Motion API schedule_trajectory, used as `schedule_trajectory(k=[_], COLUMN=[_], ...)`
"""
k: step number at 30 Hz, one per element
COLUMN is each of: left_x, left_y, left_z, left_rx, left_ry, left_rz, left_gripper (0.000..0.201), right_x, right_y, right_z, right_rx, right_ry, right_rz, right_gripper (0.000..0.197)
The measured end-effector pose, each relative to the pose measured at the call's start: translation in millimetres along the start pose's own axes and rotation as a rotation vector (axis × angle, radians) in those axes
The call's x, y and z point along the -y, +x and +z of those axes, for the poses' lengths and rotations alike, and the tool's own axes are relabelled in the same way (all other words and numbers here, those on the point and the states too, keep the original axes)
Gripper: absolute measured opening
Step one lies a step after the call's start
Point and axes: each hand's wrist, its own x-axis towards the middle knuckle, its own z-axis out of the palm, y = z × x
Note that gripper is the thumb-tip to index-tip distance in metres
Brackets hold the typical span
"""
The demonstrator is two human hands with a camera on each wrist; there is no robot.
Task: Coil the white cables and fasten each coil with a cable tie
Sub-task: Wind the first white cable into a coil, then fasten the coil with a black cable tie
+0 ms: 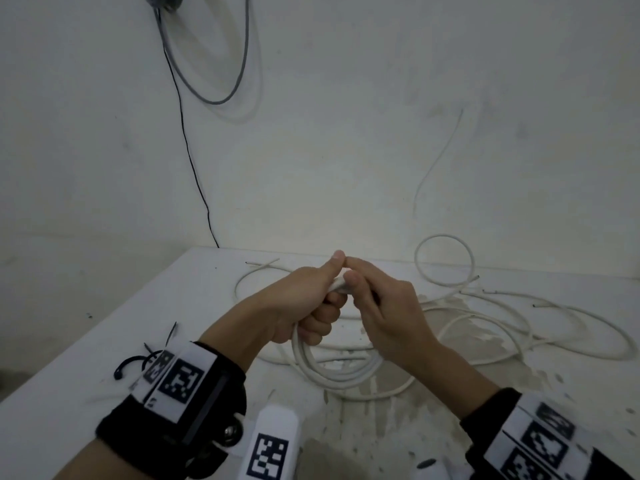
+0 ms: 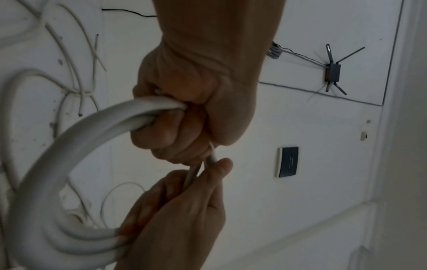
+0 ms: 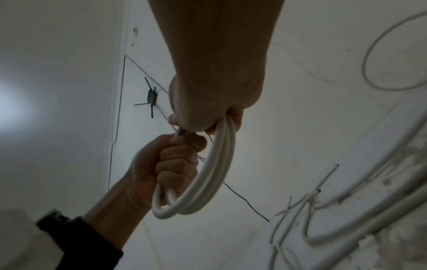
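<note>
A coil of white cable (image 1: 332, 372) hangs between my two hands above the white table (image 1: 104, 341). My left hand (image 1: 308, 306) grips the coil's top in a fist, thumb up; the left wrist view shows the coil (image 2: 69, 146) entering that left hand (image 2: 184, 118). My right hand (image 1: 388, 306) meets it from the right, pinching a thin white strand (image 2: 212, 159) beside the fist while its other fingers curl round the coil (image 3: 208, 173). Loose white cables (image 1: 485, 323) sprawl on the table to the right. Black cable ties (image 1: 131, 365) lie at the left by my wrist.
One loose cable loop (image 1: 445, 259) stands up near the wall behind the table. A black wire (image 1: 194, 161) and a grey cable loop (image 1: 207, 64) hang on the wall. A white marked block (image 1: 273, 441) sits at the near edge. The table's left edge runs diagonally.
</note>
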Motion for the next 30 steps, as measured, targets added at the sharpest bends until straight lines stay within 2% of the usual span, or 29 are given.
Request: schedule_trajectory(k=[3, 6, 10, 13, 20, 23, 25, 30], left_x=[1.1, 3.7, 4.5, 4.3, 19.1, 29.5, 35.1, 57.6], left_y=[-1.5, -1.9, -5.4, -10.2, -18.4, -25.4, -31.2, -55.4], left_z=[-3.6, -10.4, -20.6, -28.1, -22.4, -32.6, -45.1, -81.1], left_rx=[-0.025, -0.036, 0.014, -0.067, -0.238, -0.234, -0.277, -0.412], left_ry=[-0.016, -0.051, -0.079, 0.019, -0.136, -0.154, -0.143, -0.016], left_rz=[0.01, 0.065, 0.184, 0.253, 0.362, 0.377, 0.362, 0.33], left_gripper=[0.06, 0.064, 0.052, 0.047, 0.048, 0.041, 0.04, 0.041], right_x=[-1.3, 0.0, 4.0, 6.2, 11.2, 13.5, 18.5, 36.7], right_y=[0.6, 6.2, 15.1, 23.3, 27.4, 27.2, 27.8, 34.0], right_z=[5.4, 9.0, 8.0, 7.0, 28.2, 41.0, 49.5, 82.3], right_rx=[-0.056, -0.049, -0.082, -0.145, -0.214, -0.131, -0.02, 0.266], right_ry=[-0.018, -0.02, 0.0, 0.033, 0.046, 0.054, 0.082, 0.044], right_rz=[-0.063, -0.048, -0.026, 0.019, 0.06, 0.076, 0.108, 0.087], right_gripper=[0.036, 0.031, 0.03, 0.025, 0.03, 0.023, 0.018, 0.021])
